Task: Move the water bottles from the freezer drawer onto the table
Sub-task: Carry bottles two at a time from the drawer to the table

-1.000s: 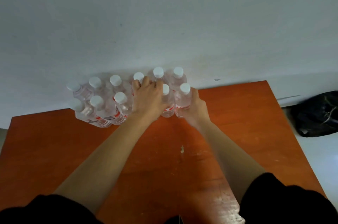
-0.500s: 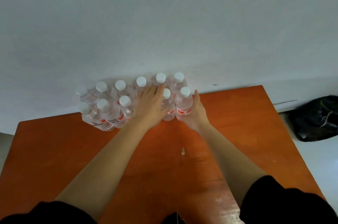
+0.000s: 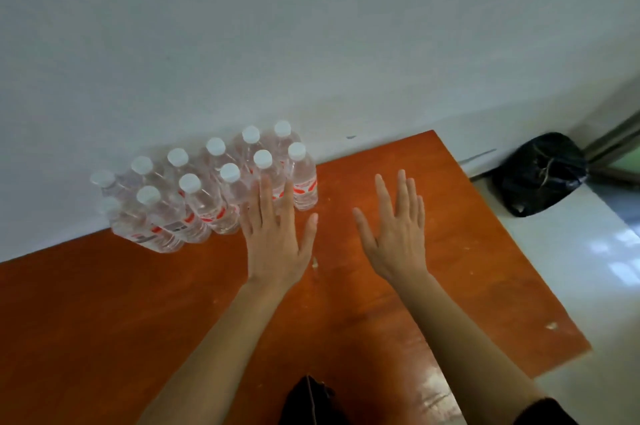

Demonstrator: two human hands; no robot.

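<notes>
Left hand [image 3: 276, 244], right hand [image 3: 394, 241] flat; clear bottles [image 3: 204, 206]

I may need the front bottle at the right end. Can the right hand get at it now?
Probably yes. The right hand is open and empty, right of that bottle, with only bare table between them. The left hand is in front of the neighbouring bottles, outside this path.

Both hands have let go of the clear plastic, white-capped water bottles [image 3: 199, 202]. The left hand [image 3: 277, 241] has drawn back nearer with fingers straight. The right hand [image 3: 394, 237] has moved right, spread flat above the orange wooden table [image 3: 104, 320].
</notes>
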